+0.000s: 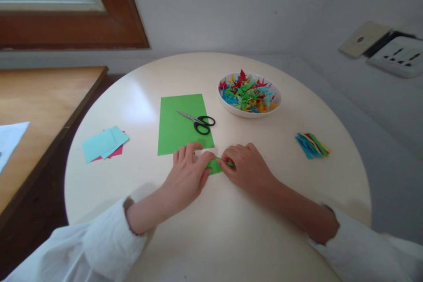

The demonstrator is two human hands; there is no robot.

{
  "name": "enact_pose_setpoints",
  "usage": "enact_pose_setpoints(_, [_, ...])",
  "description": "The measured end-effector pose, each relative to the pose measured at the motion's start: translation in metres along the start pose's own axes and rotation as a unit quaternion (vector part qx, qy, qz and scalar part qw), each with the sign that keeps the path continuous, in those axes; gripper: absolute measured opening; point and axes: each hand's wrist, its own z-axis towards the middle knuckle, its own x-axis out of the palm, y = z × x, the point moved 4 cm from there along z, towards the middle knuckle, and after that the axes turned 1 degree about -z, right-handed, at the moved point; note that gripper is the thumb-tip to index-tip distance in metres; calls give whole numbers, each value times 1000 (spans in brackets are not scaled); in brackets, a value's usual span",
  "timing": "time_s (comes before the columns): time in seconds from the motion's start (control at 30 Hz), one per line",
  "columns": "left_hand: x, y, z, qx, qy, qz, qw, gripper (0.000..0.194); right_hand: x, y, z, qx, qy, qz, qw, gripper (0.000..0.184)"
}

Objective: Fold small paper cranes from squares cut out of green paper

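Nearest, the left hand (185, 176) is gripping one side of a small green paper piece (215, 167) and the right hand (249, 167) is pinching the other, low over the worktop (228, 233). Farther out, light blue papers (99, 144) are lying over pink paper (117, 151) on the left, and coloured strips (312, 145) are resting in a bundle on the right. Scissors (197, 120) are lying across a larger green sheet (173, 132); beyond, a white bowl (251, 115) is holding colourful folded figures (245, 95).

my left sleeve (87, 246) and right sleeve (366, 251) in matching white cloth, loose and softly creased, wide cuffs (114, 227) with slightly wavy edges, bare wrists (150, 210), bare slender fingers (190, 152)
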Motion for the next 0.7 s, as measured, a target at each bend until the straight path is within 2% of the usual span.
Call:
enact_pose_setpoints(0.13, [3,-1,-2,21,-4,12,1000,33,0,0,0,1,5,-3,1000,17])
enact_pose_setpoints(0.43, [3,0,-3,26,-33,57,997,30,1,2,-3,-23,-22,-26,999,16])
enact_pose_setpoints(0.7, [3,0,-5,32,-35,71,996,32,1,4,-5,-22,-37,-36,998,11])
